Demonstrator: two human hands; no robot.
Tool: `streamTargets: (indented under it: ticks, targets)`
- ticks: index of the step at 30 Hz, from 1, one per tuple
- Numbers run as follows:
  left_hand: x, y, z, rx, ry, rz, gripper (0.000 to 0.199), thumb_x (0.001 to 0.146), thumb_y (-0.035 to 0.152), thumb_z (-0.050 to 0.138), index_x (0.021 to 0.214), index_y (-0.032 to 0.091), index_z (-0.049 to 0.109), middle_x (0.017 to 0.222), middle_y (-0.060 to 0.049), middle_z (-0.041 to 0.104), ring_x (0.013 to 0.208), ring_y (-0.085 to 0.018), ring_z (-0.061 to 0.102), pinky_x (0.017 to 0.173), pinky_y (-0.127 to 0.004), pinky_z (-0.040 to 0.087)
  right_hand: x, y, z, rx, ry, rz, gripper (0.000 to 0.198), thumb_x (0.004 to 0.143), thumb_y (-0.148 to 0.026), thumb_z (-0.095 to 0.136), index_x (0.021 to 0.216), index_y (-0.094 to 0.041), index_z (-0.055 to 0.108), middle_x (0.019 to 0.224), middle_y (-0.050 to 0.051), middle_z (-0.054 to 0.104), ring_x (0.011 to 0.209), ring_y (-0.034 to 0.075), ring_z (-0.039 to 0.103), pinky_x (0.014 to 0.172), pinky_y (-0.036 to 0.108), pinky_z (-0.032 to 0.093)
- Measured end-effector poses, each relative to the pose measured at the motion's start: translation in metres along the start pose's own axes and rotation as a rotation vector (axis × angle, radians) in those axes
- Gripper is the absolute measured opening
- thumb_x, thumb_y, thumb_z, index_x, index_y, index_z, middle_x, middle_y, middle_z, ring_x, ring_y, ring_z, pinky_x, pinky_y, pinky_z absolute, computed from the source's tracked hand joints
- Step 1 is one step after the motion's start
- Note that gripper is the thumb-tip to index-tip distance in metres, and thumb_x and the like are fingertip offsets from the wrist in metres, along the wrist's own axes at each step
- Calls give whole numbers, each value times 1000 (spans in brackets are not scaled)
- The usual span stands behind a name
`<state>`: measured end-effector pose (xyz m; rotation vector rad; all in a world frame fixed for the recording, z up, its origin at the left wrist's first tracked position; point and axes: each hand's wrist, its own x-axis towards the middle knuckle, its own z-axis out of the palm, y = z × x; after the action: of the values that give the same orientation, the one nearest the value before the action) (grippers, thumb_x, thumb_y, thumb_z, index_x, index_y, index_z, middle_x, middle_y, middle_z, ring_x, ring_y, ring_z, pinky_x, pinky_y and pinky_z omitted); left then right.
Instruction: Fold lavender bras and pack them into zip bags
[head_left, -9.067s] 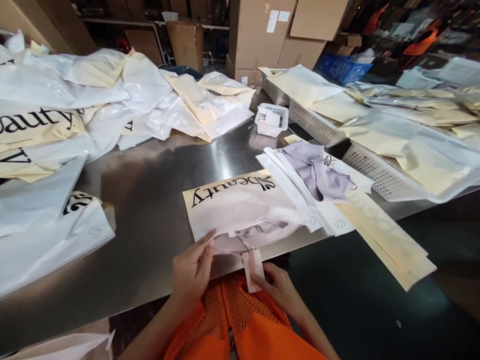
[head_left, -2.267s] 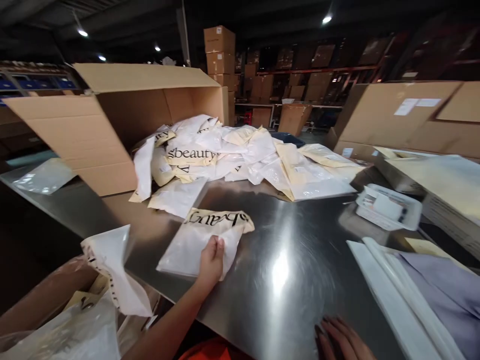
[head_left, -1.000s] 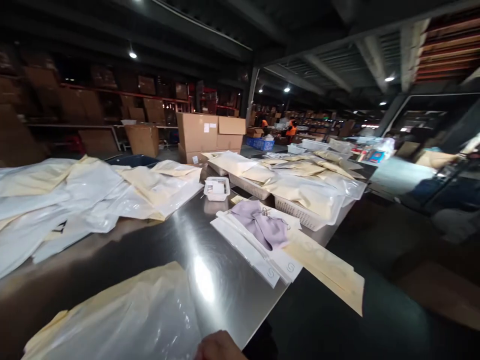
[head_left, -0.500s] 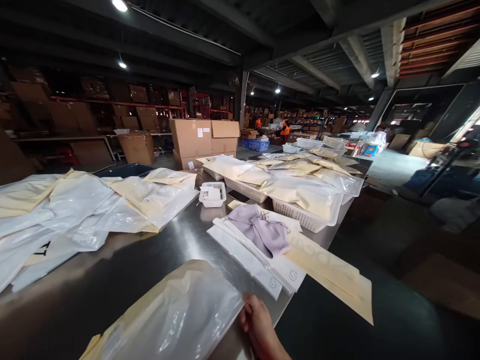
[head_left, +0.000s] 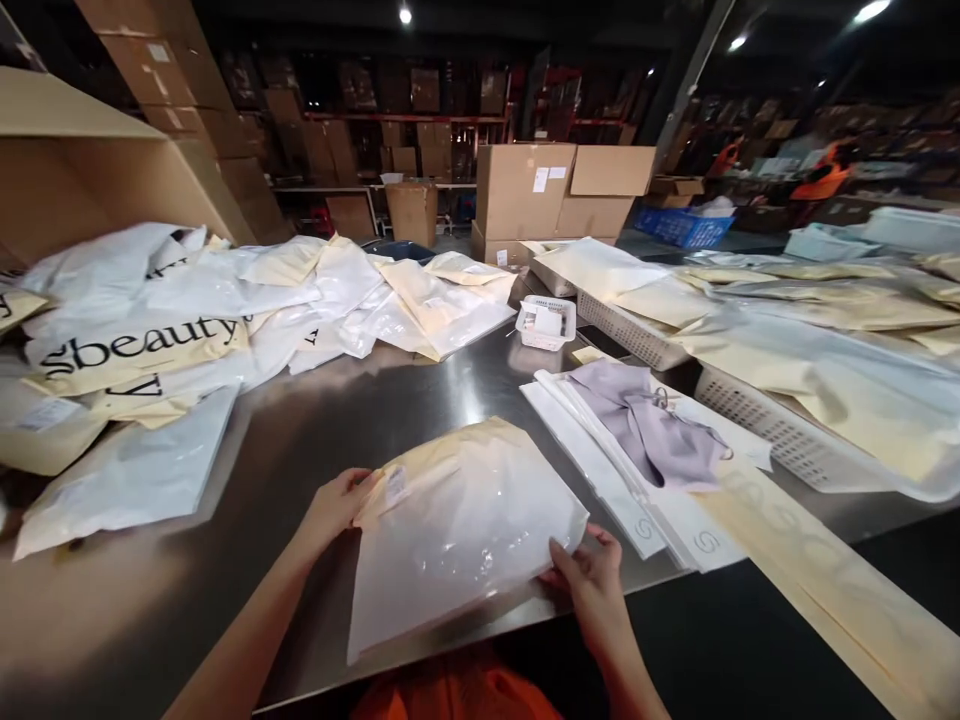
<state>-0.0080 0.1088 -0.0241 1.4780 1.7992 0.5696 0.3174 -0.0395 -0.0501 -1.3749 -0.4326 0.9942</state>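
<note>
A white and pale yellow plastic mailer bag (head_left: 461,520) with a small label lies at the front of the metal table. My left hand (head_left: 339,505) pinches its upper left edge, near the label. At the bag's right corner my right hand (head_left: 589,570) grips it between thumb and fingers. To the right, a lilac cloth item (head_left: 645,420) with metal rings rests on several flat white bags (head_left: 600,480) marked with an S-like logo. Beside those, long pale yellow bags (head_left: 832,580) stretch past the table edge.
A pile of filled mailer bags (head_left: 180,320) covers the left side, before an open carton (head_left: 127,180). White perforated baskets (head_left: 780,440) hold more bags at right. A small white basket (head_left: 546,325) stands mid-table. Farther back are cartons (head_left: 525,195), a blue crate (head_left: 686,228) and people in orange.
My view has turned left. My left hand has come into view, gripping the bag's left edge. The bag now lies flatter and shows its label; my right hand still grips its right corner.
</note>
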Motion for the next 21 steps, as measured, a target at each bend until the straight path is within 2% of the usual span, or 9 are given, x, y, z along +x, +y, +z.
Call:
streamTargets:
  ticks: [3, 7, 11, 16, 21]
  targets:
    - [13, 7, 13, 131, 48, 68, 32, 90, 40, 51, 67, 21, 64, 71, -5, 66, 78, -24, 64, 68, -30, 43, -7, -3, -12, 28, 79, 1, 84, 54, -46, 90, 109, -27, 30, 79, -6, 68, 59, 14, 65, 54, 25, 61]
    - [21, 4, 21, 230, 139, 38, 33, 93, 37, 41, 69, 22, 59, 78, -8, 67, 83, -27, 63, 69, -31, 39, -8, -2, -20, 4, 109, 13, 88, 48, -46, 92, 109, -27, 31, 70, -10, 63, 52, 13, 63, 52, 25, 61]
    - [28, -5, 15, 246, 128, -59, 34, 93, 36, 40, 68, 21, 59, 66, -6, 64, 71, -24, 61, 65, -31, 39, -6, 0, -17, -44, 82, 24, 91, 46, -48, 92, 110, -25, 33, 67, -10, 61, 49, 14, 63, 50, 25, 60]
    - [30, -9, 9, 190, 103, -97, 31, 90, 34, 47, 65, 19, 58, 58, 0, 57, 62, -19, 57, 66, -31, 42, -7, 5, -15, -103, 72, 17, 91, 47, -52, 92, 111, -24, 33, 65, -8, 62, 46, 16, 63, 47, 26, 58]
    - [23, -11, 12, 85, 176, -118, 31, 90, 38, 43, 66, 22, 57, 67, -5, 62, 67, -22, 61, 64, -31, 42, -7, 13, -16, -127, 43, -36, 88, 52, -51, 89, 113, -25, 32, 64, -9, 61, 47, 18, 64, 48, 30, 58]
